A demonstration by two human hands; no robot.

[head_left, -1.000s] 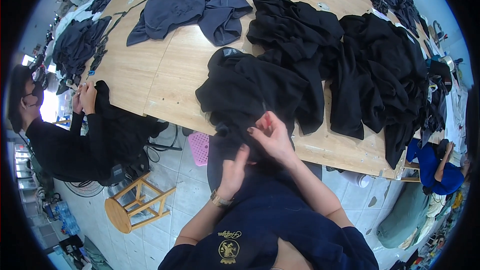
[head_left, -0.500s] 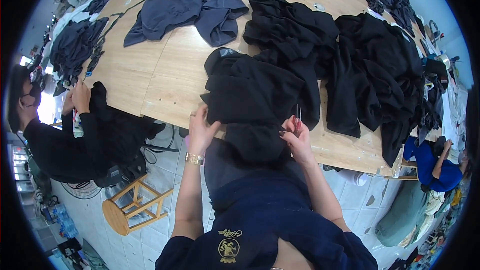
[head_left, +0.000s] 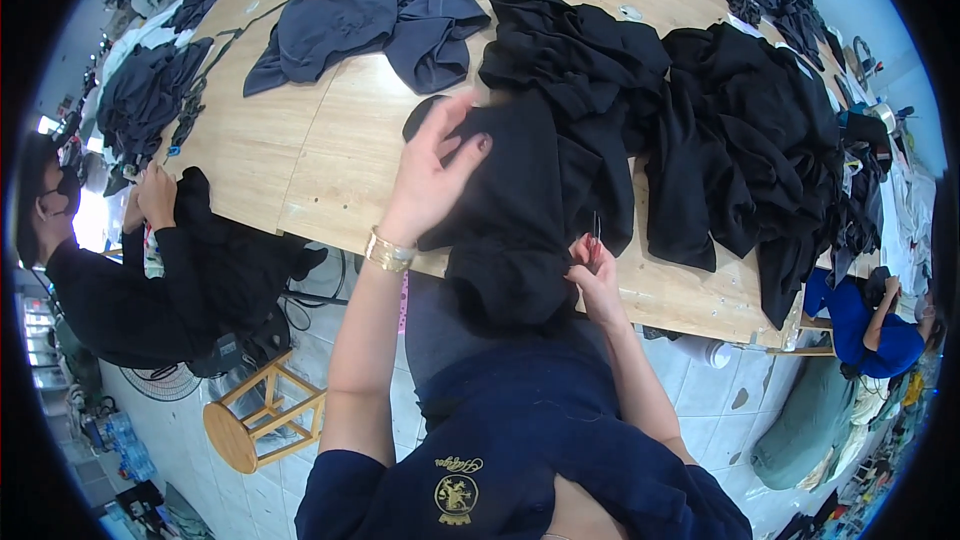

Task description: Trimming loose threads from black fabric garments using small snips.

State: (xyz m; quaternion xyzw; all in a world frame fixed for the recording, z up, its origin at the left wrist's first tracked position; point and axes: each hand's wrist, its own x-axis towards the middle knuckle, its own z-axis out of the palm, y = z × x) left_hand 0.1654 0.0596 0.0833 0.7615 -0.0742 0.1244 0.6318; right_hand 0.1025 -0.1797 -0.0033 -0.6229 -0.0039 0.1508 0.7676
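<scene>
A black garment (head_left: 510, 180) hangs over the table's near edge, its lower part drooping toward my lap. Above its left side my left hand (head_left: 435, 170) is raised, fingers apart, with nothing in it. At the garment's right edge my right hand (head_left: 597, 275) is closed around small thread snips (head_left: 597, 225), whose slim metal blades point away from me. The fingers of that hand also touch the black cloth; whether they pinch it I cannot tell.
More black garments (head_left: 750, 130) lie heaped to the right, and a dark grey garment (head_left: 370, 20) lies farther back on the wooden table (head_left: 250, 160). At the left a masked person (head_left: 130, 280) handles black cloth near a wooden stool (head_left: 235, 435). Another person (head_left: 875, 330) sits at the far right.
My left hand has let go of the garment's left edge and risen up and away over it. The cloth's left side has shifted inward. My right hand stays nearly in place.
</scene>
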